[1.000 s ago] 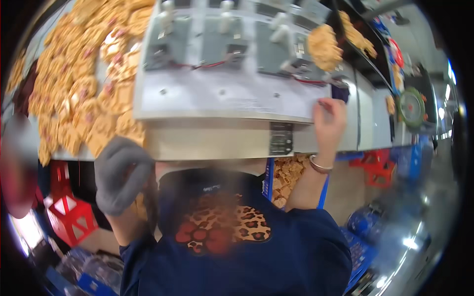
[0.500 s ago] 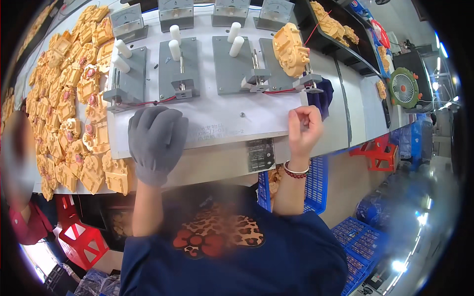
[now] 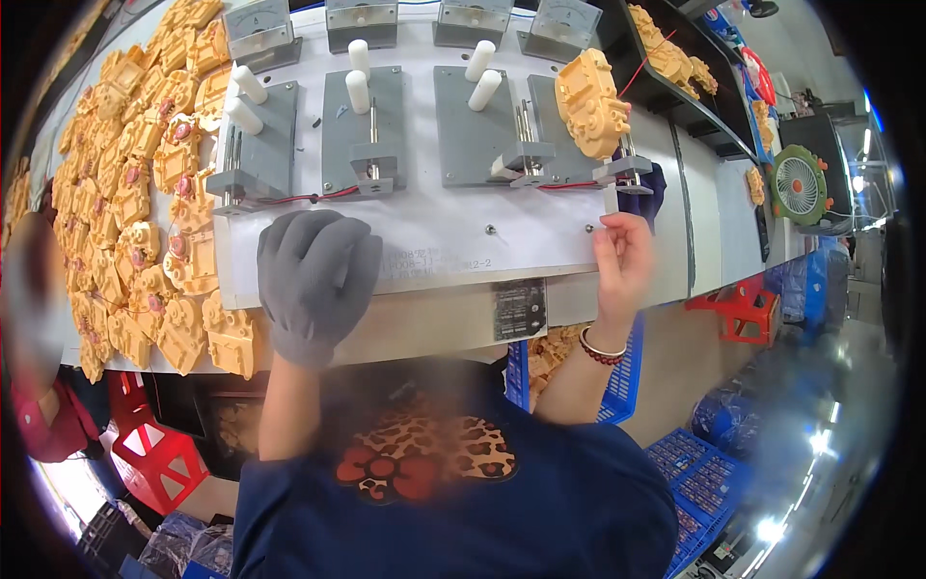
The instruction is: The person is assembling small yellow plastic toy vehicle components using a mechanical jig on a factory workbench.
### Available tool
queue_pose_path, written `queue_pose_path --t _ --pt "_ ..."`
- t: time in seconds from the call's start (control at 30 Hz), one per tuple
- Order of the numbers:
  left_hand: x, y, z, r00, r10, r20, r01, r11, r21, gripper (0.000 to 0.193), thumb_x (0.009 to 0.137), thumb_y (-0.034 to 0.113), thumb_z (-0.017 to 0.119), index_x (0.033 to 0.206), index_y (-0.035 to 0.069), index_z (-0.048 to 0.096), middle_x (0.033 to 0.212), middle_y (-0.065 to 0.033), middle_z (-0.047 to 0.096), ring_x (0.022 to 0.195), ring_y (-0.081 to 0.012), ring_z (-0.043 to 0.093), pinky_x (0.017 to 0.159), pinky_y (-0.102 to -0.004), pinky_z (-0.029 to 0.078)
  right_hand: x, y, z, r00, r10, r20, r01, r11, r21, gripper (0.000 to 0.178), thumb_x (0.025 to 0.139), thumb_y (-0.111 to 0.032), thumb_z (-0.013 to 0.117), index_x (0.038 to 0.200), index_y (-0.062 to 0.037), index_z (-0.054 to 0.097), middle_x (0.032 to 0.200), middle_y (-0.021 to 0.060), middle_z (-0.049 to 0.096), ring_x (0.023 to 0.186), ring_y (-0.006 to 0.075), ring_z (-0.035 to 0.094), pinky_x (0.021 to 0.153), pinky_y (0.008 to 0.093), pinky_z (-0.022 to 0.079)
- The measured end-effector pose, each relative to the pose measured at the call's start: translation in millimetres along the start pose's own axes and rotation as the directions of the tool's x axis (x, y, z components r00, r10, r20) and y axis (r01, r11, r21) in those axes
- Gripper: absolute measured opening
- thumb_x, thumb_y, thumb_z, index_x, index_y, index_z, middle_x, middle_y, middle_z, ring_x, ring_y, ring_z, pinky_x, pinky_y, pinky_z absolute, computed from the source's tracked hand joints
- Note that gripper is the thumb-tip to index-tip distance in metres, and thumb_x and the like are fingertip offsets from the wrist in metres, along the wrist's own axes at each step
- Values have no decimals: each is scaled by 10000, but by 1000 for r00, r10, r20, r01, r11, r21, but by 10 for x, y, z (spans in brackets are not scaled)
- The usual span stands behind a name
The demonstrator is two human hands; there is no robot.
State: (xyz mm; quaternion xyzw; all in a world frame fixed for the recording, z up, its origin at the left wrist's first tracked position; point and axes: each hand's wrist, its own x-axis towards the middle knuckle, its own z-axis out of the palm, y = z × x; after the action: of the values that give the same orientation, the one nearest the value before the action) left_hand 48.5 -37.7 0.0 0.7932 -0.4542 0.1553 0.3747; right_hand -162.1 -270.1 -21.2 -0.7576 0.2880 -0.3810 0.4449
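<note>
My left hand (image 3: 318,275), in a grey glove, is closed with bent fingers at the front of the white board (image 3: 424,227). Whatever lies under those fingers is hidden. At the board's right front corner is my bare right hand (image 3: 625,265), its fingers curled and thumb drawn in; any small thing in it cannot be made out. A small metal screw head (image 3: 589,229) shows just left of its fingertips. Beyond that hand, a yellow plastic housing (image 3: 590,104) sits on the rightmost grey test fixture (image 3: 552,121). Three other fixtures, with white posts (image 3: 359,92), carry no housing.
Many yellow housings (image 3: 135,193) lie piled on the left. Analogue meters (image 3: 362,24) line the back. A black tray (image 3: 699,96) with housings and a green fan (image 3: 801,183) stand at right. Blue crates (image 3: 690,482) and a red stool (image 3: 738,309) are below.
My right hand has moved slightly right, and a screw head shows beside its fingertips. The board and fixtures appear shifted right in view. My left hand keeps its closed shape.
</note>
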Motion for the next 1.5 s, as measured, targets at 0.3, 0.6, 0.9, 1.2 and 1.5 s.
queue_pose_path --t 0.3,0.6,0.9,1.2,1.5 --pt "-4 -14 -2 1000 5 -6 -5 1000 -11 142 705 71 719 815 95 632 789 -49 608 763 -272 579 726 -377 457 0 -9 -35 998 50 39 -49 999 -20 127 837 -5 643 955 -13 595 759 -45 470 683 42 356 605 178 301" --pt "-7 -17 -2 1000 12 -20 -12 1000 -1 148 701 82 724 815 108 633 788 -42 608 771 -268 579 741 -375 454 13 -20 58 999 32 -4 -32 996 -85 103 871 -32 643 958 -11 592 740 -54 462 673 43 355 599 182 303" --pt "-21 -4 5 1000 1 -3 -1 1000 9 140 705 96 726 813 110 638 787 -39 611 776 -263 586 745 -372 452 1 -22 62 1000 9 -5 -10 996 -90 101 887 -49 631 976 -14 598 733 -50 472 662 43 364 599 185 306" --pt "2 -8 0 1000 14 0 -14 1000 15 134 706 93 724 810 106 641 792 -42 616 763 -261 589 733 -370 457 16 -37 61 1000 -11 17 13 993 -120 89 897 -61 622 972 -19 603 727 -47 457 653 45 365 593 194 302" --pt "-44 -31 40 995 52 -81 -50 998 26 155 683 64 728 806 110 645 786 -39 614 751 -258 589 726 -366 459 3 66 75 975 -221 25 221 956 -194 74 804 -62 627 835 -22 573 742 26 477 647 119 401 593 246 326"
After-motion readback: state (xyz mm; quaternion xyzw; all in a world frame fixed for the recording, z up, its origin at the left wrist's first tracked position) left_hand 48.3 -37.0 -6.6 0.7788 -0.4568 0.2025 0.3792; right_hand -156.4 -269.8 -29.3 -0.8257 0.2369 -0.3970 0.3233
